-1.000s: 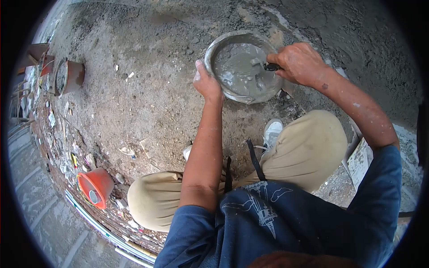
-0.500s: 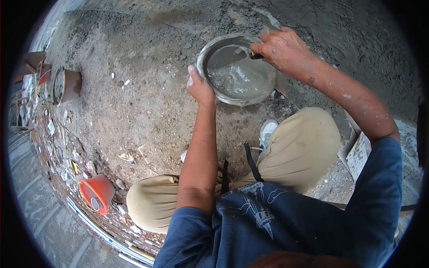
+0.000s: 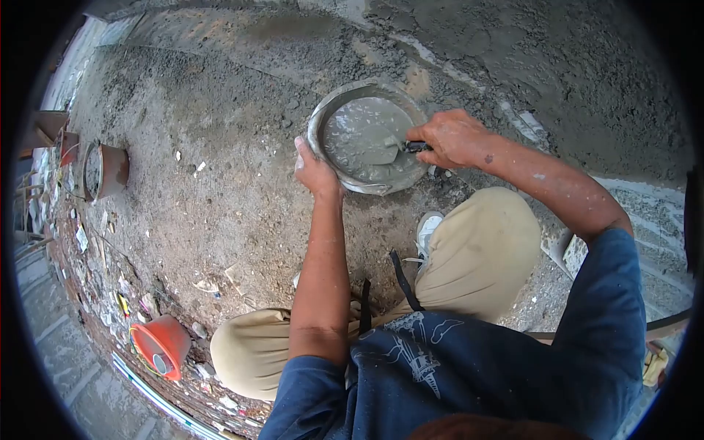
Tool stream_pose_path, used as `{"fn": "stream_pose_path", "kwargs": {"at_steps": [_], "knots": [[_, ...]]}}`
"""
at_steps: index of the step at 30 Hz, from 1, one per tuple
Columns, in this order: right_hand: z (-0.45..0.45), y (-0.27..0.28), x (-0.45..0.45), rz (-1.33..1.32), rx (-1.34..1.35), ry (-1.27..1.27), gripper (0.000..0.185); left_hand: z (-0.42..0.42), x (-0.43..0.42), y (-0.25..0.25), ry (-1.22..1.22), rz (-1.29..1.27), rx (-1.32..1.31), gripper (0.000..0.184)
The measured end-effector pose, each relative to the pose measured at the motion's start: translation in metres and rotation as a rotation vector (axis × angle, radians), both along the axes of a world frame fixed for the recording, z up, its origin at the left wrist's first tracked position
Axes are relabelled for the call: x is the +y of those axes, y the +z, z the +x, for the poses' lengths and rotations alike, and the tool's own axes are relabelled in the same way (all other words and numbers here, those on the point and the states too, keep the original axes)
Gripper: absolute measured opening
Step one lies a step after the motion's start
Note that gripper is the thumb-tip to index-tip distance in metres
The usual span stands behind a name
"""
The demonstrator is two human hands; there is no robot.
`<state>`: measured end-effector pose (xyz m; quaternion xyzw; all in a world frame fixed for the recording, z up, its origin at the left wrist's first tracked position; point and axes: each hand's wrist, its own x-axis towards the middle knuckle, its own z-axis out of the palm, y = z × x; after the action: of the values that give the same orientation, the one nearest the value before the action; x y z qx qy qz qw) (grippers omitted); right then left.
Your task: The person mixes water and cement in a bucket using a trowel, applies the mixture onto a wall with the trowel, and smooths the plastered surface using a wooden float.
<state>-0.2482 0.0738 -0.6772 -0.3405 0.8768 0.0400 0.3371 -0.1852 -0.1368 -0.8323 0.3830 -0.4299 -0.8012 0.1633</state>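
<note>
Forearm stretched forward, the left hand (image 3: 317, 174) presses the near-left side of the mortar bucket (image 3: 367, 89), its grip partly hidden, while the right hand (image 3: 449, 138), elbow bent outward, clasps a trowel (image 3: 383, 154) inside the bucket's right rim.

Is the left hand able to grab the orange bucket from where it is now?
Probably not: the left hand is against the bowl, and the orange bucket sits away, past the left knee. It would likely need to leave the bowl first.
</note>
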Motion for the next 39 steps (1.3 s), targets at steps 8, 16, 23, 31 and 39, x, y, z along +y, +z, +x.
{"fn": "stream_pose_path", "kwargs": {"at_steps": [8, 16, 23, 31, 39], "knots": [[-0.002, -0.003, -0.005, -0.111, 0.091, 0.049, 0.033, 0.007, -0.005, -0.014, -0.115, 0.053, 0.058, 0.067], [-0.048, 0.021, -0.003, -0.255, 0.618, 0.229, 0.013, 0.000, -0.010, -0.042, 0.026, -0.227, -0.069, 0.064], [-0.044, -0.105, -0.004, 0.157, 0.462, 0.183, 0.015, 0.003, 0.000, -0.008, 0.031, -0.284, -0.094, 0.065], [-0.028, -0.080, -0.006, 0.142, -0.334, -0.254, 0.018, -0.003, -0.005, -0.032, 0.003, -0.229, 0.079, 0.060], [-0.026, -0.026, -0.040, -0.028, 0.184, 0.060, 0.024, -0.013, -0.010, -0.071, -0.177, -0.301, -0.095, 0.068]]}}
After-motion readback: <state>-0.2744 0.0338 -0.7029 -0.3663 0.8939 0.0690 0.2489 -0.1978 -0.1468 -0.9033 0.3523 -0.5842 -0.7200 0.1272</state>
